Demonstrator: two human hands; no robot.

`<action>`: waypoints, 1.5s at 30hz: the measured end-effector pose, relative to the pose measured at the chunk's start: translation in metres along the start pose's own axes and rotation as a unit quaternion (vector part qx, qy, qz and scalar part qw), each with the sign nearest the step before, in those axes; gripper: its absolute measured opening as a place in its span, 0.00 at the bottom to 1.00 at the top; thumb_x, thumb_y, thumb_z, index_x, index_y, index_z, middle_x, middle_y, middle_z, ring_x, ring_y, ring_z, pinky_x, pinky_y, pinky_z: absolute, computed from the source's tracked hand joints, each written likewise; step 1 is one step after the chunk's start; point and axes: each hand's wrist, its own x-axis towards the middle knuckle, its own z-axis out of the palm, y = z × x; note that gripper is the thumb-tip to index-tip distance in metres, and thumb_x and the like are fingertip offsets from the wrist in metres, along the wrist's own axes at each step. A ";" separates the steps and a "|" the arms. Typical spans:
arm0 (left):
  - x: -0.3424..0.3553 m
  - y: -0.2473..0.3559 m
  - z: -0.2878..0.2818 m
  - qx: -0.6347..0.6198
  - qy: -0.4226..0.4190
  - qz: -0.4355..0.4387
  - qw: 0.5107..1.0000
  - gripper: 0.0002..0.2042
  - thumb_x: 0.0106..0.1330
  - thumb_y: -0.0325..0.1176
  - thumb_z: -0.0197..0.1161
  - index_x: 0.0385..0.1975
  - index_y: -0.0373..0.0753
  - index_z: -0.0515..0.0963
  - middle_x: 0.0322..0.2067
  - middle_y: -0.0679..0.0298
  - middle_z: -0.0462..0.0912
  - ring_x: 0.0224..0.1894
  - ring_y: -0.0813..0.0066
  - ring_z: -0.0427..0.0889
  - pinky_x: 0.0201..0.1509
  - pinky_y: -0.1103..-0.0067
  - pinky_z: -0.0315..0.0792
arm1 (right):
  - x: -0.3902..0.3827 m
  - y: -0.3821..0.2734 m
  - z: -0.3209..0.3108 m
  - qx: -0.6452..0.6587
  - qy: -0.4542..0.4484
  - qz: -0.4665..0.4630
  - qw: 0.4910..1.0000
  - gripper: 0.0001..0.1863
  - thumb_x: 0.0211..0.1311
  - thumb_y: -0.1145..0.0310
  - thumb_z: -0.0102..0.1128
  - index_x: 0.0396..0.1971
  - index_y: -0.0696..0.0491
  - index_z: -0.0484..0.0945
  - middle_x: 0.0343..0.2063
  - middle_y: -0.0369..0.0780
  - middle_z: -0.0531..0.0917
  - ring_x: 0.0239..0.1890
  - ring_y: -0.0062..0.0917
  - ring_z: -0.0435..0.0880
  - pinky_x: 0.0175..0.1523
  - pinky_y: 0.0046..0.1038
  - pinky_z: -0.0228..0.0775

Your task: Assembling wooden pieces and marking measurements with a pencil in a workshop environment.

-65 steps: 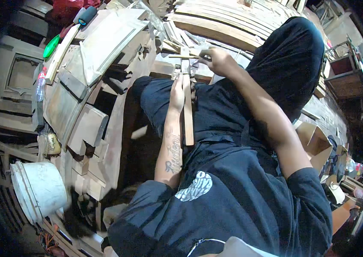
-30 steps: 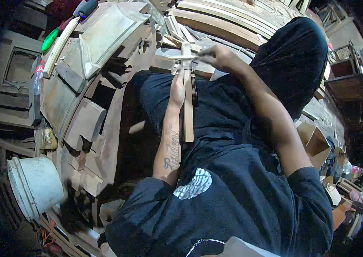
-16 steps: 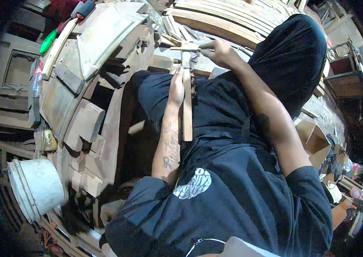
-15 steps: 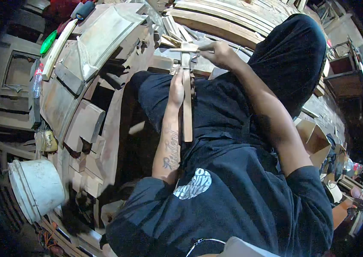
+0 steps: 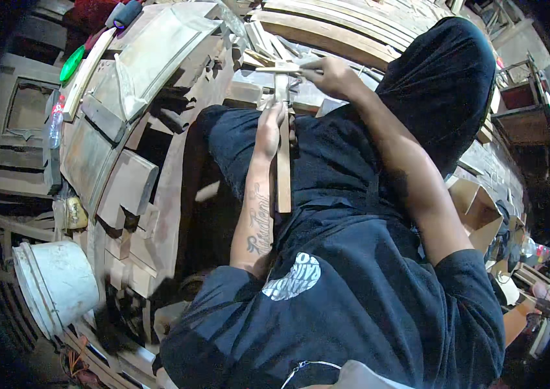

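A long narrow wooden strip (image 5: 284, 175) lies lengthwise along my lap, its near end by my stomach. My left hand (image 5: 268, 131) is closed around its side, about midway, with the fingertips near the far part. At the strip's far end, a slim pale stick-like piece (image 5: 276, 69) lies crosswise over it. My right hand (image 5: 336, 78) grips the right end of this piece; whether it is a tool or plain wood I cannot make out. Some of the left fingers are hidden behind the strip.
Long planks (image 5: 327, 34) are stacked ahead. On the left stand a curved wooden panel (image 5: 158, 61), a clear plastic bottle (image 5: 56, 123) and a white bucket (image 5: 58, 285). An opened cardboard box (image 5: 473, 207) sits at the right beside my arm.
My right hand and the crosswise piece have shifted slightly away from me. The left fingers have changed their grip a little on the strip, which stays almost in place.
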 end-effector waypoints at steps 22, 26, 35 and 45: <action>-0.002 -0.009 -0.011 0.009 0.027 -0.046 0.999 0.16 0.76 0.46 0.46 0.44 0.41 0.75 0.33 0.68 0.78 0.33 0.81 0.76 0.29 0.81 0.70 | -0.004 -0.001 0.004 -0.018 -0.128 -0.026 0.991 0.18 0.64 0.54 0.58 0.48 0.48 0.85 0.39 0.51 0.85 0.42 0.42 0.86 0.49 0.37 0.77; 0.011 -0.023 -0.029 0.058 0.010 -0.053 0.997 0.16 0.77 0.45 0.47 0.45 0.40 0.77 0.35 0.67 0.79 0.32 0.81 0.76 0.28 0.82 0.70 | 0.010 -0.004 0.004 -0.076 -0.065 0.041 0.994 0.18 0.64 0.53 0.58 0.45 0.48 0.86 0.39 0.51 0.85 0.41 0.41 0.86 0.48 0.37 0.77; 0.004 -0.008 -0.013 0.065 0.028 -0.029 0.997 0.19 0.76 0.46 0.48 0.52 0.38 0.75 0.41 0.67 0.81 0.37 0.81 0.79 0.33 0.82 0.74 | 0.010 0.003 0.004 -0.028 -0.044 0.042 0.998 0.23 0.62 0.45 0.61 0.50 0.44 0.85 0.43 0.49 0.86 0.43 0.42 0.86 0.51 0.38 0.78; 0.003 -0.014 -0.019 -0.026 0.030 -0.060 0.997 0.14 0.77 0.42 0.45 0.40 0.42 0.77 0.28 0.69 0.79 0.25 0.81 0.76 0.25 0.82 0.71 | 0.004 0.011 0.005 0.013 -0.096 -0.012 0.995 0.21 0.61 0.50 0.63 0.50 0.43 0.85 0.40 0.50 0.86 0.37 0.38 0.87 0.49 0.36 0.77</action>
